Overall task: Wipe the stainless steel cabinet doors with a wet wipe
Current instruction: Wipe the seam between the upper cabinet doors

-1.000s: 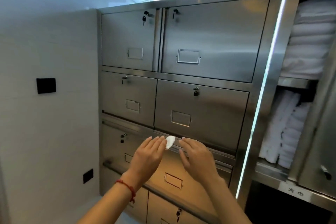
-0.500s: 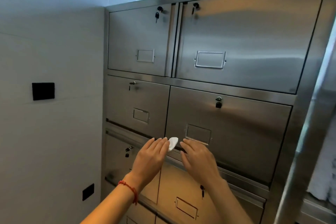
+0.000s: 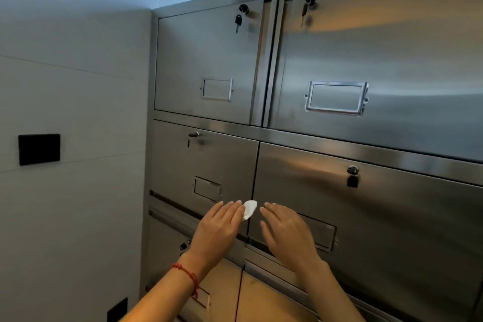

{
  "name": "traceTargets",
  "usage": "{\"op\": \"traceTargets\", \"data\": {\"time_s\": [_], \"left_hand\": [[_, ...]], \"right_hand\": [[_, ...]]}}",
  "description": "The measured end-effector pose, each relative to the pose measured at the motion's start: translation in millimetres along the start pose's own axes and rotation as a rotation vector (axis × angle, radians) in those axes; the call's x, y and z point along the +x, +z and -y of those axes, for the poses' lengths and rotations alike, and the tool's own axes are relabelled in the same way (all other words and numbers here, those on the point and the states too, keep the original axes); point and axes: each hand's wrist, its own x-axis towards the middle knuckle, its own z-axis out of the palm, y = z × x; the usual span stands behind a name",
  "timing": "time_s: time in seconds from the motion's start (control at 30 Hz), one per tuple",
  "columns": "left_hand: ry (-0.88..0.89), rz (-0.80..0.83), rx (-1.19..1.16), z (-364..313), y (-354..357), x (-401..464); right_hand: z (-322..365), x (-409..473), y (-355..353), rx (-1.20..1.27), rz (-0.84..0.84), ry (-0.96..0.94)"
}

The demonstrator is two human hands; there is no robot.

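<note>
A stainless steel cabinet fills the view, with an upper left door (image 3: 203, 60), an upper right door (image 3: 392, 55), a middle left door (image 3: 183, 165) and a middle right door (image 3: 405, 217). My left hand (image 3: 219, 230), with a red string at the wrist, holds a small folded white wet wipe (image 3: 250, 208) at its fingertips, in front of the seam between the two middle doors. My right hand (image 3: 285, 232) hovers just right of the wipe with fingers straight, holding nothing. Whether either hand touches the steel I cannot tell.
Keys hang from the locks of the upper left door (image 3: 238, 19) and upper right door (image 3: 304, 9); a black lock tag (image 3: 352, 178) sits on the middle right door. A pale wall at left carries a black plate (image 3: 39, 149) and a low black socket (image 3: 117, 308).
The view has closed in on the cabinet and the towel shelves at right have left the frame. Both hands stay together with the wipe, now in front of the middle doors.
</note>
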Motion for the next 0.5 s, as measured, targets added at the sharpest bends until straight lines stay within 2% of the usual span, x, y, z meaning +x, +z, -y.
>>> {"op": "traceTargets", "data": {"time_s": [0.23, 0.5], "left_hand": [[0.065, -0.044, -0.043, 44.2, 32.6, 17.1], [0.236, -0.137, -0.148, 108.9, 69.4, 34.5]], "right_hand": [[-2.3, 28.1, 36.2, -0.062, -0.033, 0.037], [18.5, 60.6, 77.3, -0.167, -0.031, 0.127]]}}
